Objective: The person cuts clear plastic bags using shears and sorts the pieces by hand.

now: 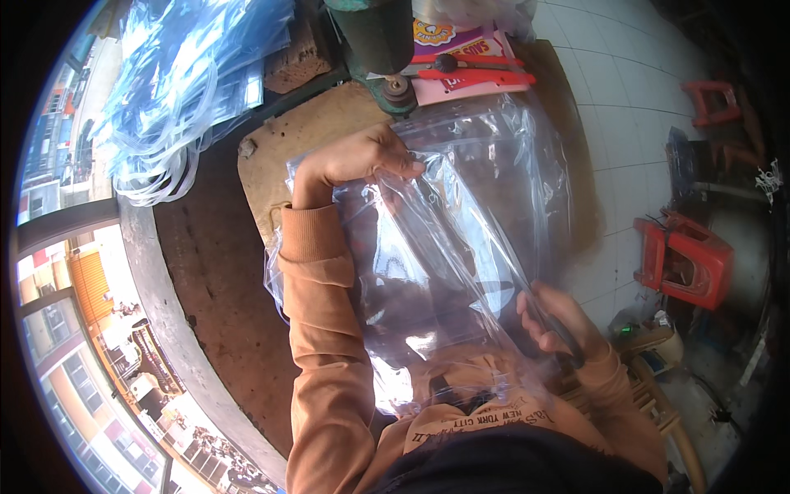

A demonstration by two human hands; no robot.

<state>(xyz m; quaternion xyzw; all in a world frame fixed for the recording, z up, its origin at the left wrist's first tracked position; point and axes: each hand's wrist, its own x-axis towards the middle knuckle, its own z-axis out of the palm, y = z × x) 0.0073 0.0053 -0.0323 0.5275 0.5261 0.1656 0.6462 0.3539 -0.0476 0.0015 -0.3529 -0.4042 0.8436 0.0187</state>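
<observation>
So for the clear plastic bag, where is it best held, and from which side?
Probably by its edges, as now: the left hand pinches the far top edge of the clear plastic bag near the green machine, and the right hand grips the near right edge. The film is thin, limp and crinkled, so edge grips from opposite sides keep it spread.

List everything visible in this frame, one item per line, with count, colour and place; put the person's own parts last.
plastic bag: one, clear, held over the worktable at centre
pile of clear plastic strips: one, bluish, upper left
machine post: one, green, top centre
printed card: one, pink and red, beside the post
worktable: one, brown, left of centre
stools: two, red, on the tiled floor at right
dark tool: one, in the right hand
left hand: grips the bag's upper edge
right hand: closed round the tool at the bag's lower right
sleeves: two, orange
</observation>
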